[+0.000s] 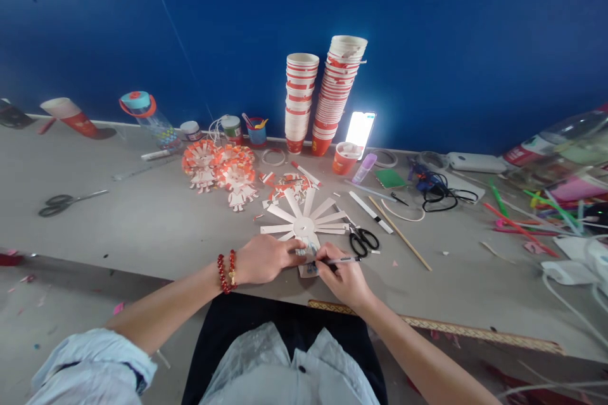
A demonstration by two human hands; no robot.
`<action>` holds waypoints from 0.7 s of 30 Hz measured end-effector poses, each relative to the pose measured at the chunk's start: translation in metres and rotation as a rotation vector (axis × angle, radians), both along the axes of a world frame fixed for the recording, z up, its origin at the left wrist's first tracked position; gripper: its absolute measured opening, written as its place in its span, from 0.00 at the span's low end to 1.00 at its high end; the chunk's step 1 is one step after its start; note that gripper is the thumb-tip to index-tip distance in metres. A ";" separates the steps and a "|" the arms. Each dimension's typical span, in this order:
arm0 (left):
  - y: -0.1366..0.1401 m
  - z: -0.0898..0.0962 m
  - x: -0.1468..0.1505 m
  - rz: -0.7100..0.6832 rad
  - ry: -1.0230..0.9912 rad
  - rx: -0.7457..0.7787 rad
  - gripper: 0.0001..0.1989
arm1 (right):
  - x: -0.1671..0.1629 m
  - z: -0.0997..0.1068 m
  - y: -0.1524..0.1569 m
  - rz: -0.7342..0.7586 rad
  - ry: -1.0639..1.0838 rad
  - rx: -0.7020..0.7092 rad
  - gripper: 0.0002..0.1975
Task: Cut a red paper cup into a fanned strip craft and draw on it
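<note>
A cut-open paper cup [304, 226], white side up, lies near the table's front edge with its strips fanned out around a round base. On its near part, which has bluish drawn marks, the fingers of my left hand [266, 257] press and hold it against the table. My right hand [342, 275] is closed around a pen [344, 260], its tip down at the marked part. My fingers partly cover the drawing. Black-handled scissors [363, 242] lie just beyond my right hand.
Two tall stacks of paper cups [295, 114] stand by the blue wall, near a lit phone [361, 130] and a small cup [346, 158]. Orange-and-white paper figures [240, 183] lie left of centre. A wooden stick [399, 233] and other scissors [69, 202] rest on the table; pipe cleaners [520, 221] clutter the right.
</note>
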State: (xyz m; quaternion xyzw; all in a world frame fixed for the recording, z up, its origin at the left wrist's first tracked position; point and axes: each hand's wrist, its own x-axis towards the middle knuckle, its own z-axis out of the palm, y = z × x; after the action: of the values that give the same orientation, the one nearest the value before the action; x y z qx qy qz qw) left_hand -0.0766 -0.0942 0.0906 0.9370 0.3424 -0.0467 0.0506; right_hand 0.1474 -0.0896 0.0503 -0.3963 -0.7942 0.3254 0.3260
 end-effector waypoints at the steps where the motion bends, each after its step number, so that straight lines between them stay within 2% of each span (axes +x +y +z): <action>1: 0.000 0.000 0.000 -0.003 0.004 0.006 0.23 | 0.000 0.001 0.000 0.001 0.000 0.006 0.05; 21: -0.002 0.002 0.002 -0.003 -0.007 0.015 0.20 | -0.001 0.009 -0.002 0.047 0.010 0.070 0.06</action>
State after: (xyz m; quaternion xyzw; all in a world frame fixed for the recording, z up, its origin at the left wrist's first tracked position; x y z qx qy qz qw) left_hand -0.0750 -0.0964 0.0923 0.9381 0.3410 -0.0412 0.0447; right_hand 0.1460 -0.0913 0.0589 -0.3644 -0.8126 0.3068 0.3359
